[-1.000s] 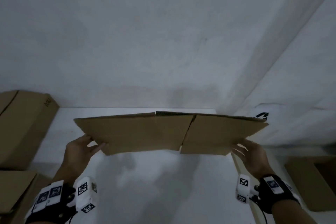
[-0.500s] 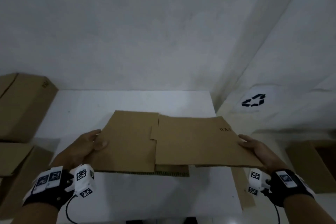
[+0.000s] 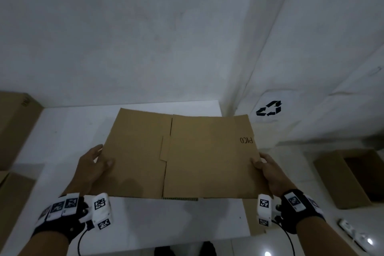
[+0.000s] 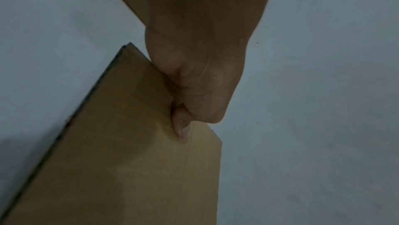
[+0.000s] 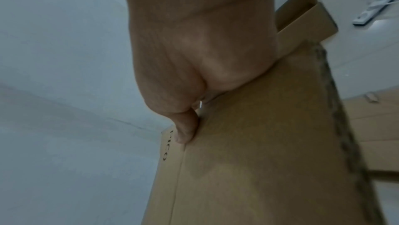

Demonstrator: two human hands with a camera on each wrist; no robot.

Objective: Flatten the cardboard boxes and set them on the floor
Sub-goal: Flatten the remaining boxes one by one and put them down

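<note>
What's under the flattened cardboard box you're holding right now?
Under the flattened brown cardboard box, pinched at its side edges by the left hand and right hand, the white table shows around it. Whatever lies directly beneath is covered.

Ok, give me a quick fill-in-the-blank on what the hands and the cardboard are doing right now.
1. The flattened box is held by ____ hands.
2. The left hand grips its left edge, with the ____ lying on top.
3. The print near the right hand reads ____.
4. Under the box lies a ____ table.

Missing words: both; thumb; PICO; white
</note>
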